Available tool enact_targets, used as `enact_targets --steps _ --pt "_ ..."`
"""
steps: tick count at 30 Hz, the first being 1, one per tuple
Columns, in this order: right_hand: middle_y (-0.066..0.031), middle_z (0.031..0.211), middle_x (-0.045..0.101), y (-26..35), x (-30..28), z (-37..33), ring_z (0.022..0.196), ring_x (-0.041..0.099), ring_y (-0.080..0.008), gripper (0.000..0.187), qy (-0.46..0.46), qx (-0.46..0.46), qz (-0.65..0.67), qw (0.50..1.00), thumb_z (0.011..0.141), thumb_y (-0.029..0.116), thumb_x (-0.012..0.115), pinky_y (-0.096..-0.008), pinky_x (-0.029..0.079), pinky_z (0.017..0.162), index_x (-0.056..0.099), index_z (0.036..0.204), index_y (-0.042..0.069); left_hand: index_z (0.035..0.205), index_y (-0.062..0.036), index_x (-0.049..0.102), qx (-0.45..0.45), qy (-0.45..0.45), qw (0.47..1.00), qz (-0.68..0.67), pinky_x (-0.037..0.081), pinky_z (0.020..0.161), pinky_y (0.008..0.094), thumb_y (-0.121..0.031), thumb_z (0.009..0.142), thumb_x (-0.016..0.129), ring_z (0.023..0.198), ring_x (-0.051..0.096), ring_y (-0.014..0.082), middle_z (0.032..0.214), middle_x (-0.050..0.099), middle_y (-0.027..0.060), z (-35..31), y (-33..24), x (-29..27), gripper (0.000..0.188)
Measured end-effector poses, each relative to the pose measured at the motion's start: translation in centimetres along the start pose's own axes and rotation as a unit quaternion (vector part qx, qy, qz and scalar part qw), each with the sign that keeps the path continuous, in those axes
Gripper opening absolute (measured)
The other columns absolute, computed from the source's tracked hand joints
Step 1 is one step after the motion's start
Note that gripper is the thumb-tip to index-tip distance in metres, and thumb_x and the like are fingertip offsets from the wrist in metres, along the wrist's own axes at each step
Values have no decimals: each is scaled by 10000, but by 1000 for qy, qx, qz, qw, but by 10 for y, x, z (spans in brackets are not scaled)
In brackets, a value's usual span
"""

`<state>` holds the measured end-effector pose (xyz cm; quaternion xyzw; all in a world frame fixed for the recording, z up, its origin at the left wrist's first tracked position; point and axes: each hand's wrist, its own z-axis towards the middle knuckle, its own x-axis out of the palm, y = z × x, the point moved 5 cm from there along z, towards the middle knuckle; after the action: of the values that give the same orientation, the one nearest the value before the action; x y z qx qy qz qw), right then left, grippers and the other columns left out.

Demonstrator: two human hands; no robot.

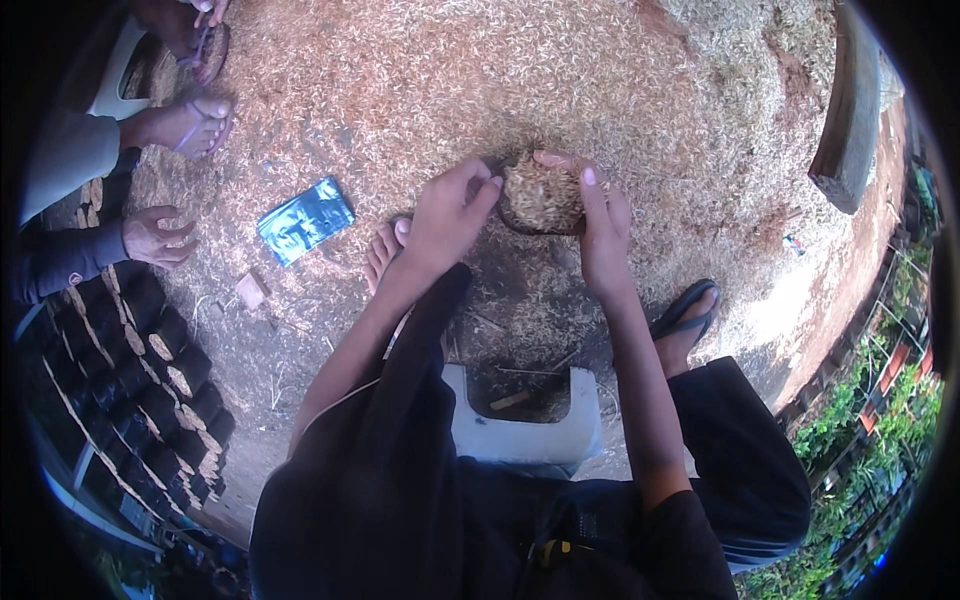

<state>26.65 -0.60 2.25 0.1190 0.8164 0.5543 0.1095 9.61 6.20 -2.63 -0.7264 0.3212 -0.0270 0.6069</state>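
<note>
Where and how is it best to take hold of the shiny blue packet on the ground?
The shiny blue packet is probably best pinched at its short right edge, coming from the right with the left hand once free: it lies flat and slanted, offering mainly thin edges, and that one faces the hand.

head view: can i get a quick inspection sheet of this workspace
Surface: ground strewn with pale, husk-like flakes
Things in hand: dark container, filled with similar flakes
Clutter: shiny bluish packet and small pale block on the ground, left
Hands: left hand at the container's left rim; right hand grips its right side
Cables: nothing certain; a thin pale line beside the left forearm may be a cord
Surroundings: white stool, wooden beam at right, greenery beyond, dark filled bags in rows and a co-worker's hand at left
</note>
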Motion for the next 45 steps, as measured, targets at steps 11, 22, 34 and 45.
enact_targets --steps 11,22,34,45 --pt "-122 1202 676 22 20 -18 1110 649 -322 389 94 -253 -493 827 793 -56 630 -412 541 930 683 1168 35 883 -13 580 -10 2 999 -44 414 535 324 -173 954 620 548 527 136 617 574 72 0 -4 -2 179" --pt "-126 1244 658 18 28 -25 1234 591 -315 396 128 -282 -532 788 772 -61 581 -401 516 1005 684 1149 2 917 -21 580 5 16 998 -55 381 547 271 -157 985 601 614 476 62 649 534 -4 0 -5 -1 154" --pt "-116 1202 652 16 30 -16 1181 619 -296 349 176 -229 -573 767 768 -21 618 -384 549 935 670 1113 -11 918 -7 543 2 -18 1000 -18 450 618 376 -169 975 603 631 567 230 694 567 127 -7 -9 -2 182" --pt "-105 1302 638 28 28 -32 1246 584 -287 430 165 -313 -569 742 768 -28 602 -388 491 1033 672 1191 11 876 -31 545 7 26 996 88 502 618 380 -198 859 720 661 647 265 714 615 115 -14 -2 6 243"
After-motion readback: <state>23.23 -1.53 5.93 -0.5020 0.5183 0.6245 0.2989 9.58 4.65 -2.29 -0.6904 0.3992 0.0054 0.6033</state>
